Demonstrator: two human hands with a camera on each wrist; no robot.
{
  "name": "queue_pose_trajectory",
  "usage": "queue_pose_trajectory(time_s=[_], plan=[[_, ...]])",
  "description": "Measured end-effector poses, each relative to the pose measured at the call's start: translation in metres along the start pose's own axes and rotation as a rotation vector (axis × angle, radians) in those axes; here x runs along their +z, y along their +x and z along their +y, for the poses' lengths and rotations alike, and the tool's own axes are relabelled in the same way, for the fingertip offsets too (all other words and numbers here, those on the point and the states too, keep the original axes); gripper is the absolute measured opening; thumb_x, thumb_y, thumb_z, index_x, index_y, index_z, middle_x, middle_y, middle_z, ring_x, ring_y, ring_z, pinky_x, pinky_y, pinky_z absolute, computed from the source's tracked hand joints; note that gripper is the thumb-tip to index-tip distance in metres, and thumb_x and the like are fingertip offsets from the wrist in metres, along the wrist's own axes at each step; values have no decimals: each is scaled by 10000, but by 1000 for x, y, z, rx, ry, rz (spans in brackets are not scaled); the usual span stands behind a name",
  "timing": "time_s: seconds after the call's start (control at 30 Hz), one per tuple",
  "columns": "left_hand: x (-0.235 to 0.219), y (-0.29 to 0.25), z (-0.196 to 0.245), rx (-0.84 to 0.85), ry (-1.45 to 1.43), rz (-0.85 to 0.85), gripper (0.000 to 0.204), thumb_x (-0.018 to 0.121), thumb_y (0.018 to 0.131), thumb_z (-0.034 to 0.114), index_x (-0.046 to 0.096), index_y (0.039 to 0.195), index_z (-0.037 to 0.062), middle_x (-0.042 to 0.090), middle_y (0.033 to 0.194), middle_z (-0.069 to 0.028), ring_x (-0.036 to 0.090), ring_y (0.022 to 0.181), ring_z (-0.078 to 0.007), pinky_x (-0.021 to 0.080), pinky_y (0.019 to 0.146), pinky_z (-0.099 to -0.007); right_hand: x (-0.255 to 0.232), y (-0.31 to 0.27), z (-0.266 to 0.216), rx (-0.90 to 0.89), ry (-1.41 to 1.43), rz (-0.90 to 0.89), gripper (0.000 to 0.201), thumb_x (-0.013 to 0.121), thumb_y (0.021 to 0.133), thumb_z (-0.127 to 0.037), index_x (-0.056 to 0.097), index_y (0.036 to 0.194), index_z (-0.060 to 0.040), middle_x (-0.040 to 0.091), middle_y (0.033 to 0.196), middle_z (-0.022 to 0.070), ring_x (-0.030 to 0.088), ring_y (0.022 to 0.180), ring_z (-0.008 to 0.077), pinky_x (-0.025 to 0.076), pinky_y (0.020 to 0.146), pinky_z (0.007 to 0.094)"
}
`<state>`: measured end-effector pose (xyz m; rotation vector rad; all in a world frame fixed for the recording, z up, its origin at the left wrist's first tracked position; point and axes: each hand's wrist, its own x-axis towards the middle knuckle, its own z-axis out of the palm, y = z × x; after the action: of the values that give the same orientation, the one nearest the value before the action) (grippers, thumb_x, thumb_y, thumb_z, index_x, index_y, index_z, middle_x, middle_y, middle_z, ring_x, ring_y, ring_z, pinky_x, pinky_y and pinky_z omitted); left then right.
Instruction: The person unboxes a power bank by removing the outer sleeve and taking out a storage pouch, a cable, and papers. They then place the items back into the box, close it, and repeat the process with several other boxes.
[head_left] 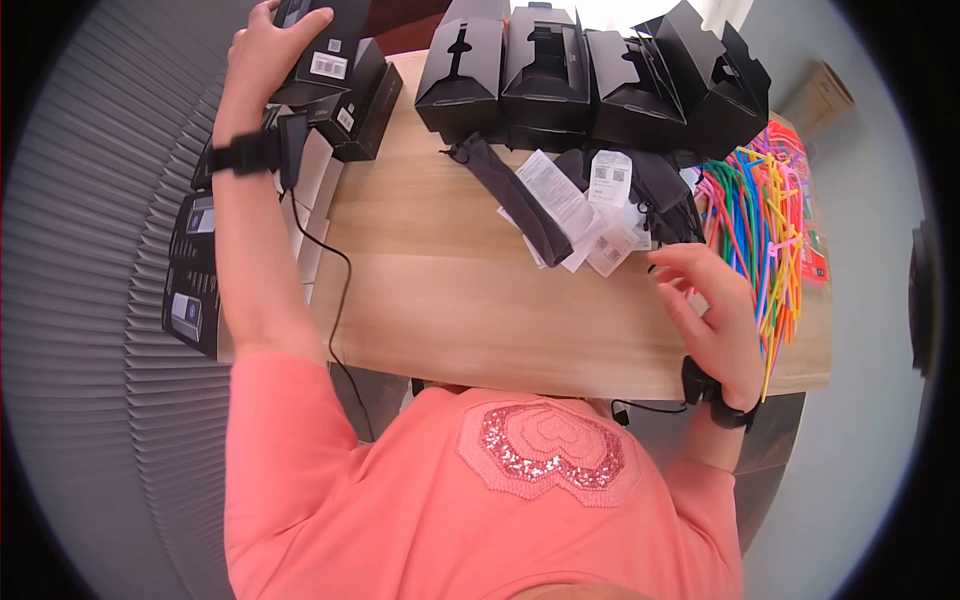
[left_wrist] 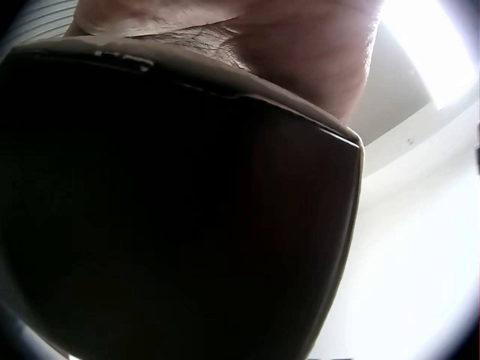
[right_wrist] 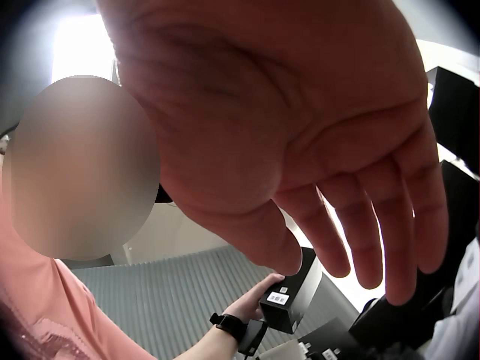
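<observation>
At the far left of the table, the left hand (head_left: 265,55) grips a black box (head_left: 325,62) with a white label, thumb on one face. The box's dark side (left_wrist: 180,210) fills most of the left wrist view, the palm (left_wrist: 300,52) against it. In the right wrist view the same box (right_wrist: 289,300) hangs tilted in the left hand (right_wrist: 255,300). Near the table's right side, the right hand (head_left: 715,310) holds nothing, its fingers (right_wrist: 367,225) loosely bent, close to papers (head_left: 610,235) and a dark pouch (head_left: 520,200).
Several opened black boxes (head_left: 545,75) stand along the back edge. Colourful thin sticks (head_left: 770,230) lie at the right. Another black box (head_left: 365,110) sits below the held one, and more boxes (head_left: 190,300) are at the left. A black cable (head_left: 345,290) crosses the table's left part.
</observation>
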<state>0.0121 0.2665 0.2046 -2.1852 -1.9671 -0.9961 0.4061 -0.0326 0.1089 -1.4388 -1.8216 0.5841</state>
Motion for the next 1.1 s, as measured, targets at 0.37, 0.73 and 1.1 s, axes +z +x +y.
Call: queue_pose_trajectory(time_s=[0.37, 0.73, 1.1], plan=[[-4, -283, 30, 129, -31, -326, 838, 782, 677, 353, 463, 1371, 9, 502, 1166, -216, 483, 1113, -382, 429, 952, -475, 75, 11, -23, -327, 45, -440, 270, 706, 834, -75, 634, 1090, -24, 638, 998, 129, 645, 846, 338, 526, 713, 396], [33, -292, -15, -77, -109, -249, 581, 781, 809, 409, 615, 1173, -13, 597, 977, -147, 601, 875, -306, 495, 739, -408, 114, -5, -11, -208, 17, -508, 595, 756, 821, -168, 502, 1343, -35, 608, 1155, 168, 625, 1011, 336, 535, 778, 400], [83, -303, -33, -317, -657, -351, 446, 711, 941, 271, 402, 698, 60, 385, 640, 42, 345, 641, -71, 319, 542, -275, 99, -35, 4, 23, 89, -344, 1044, 880, 664, -182, 309, 1531, -70, 456, 1396, 216, 511, 1250, 379, 438, 1051, 418]])
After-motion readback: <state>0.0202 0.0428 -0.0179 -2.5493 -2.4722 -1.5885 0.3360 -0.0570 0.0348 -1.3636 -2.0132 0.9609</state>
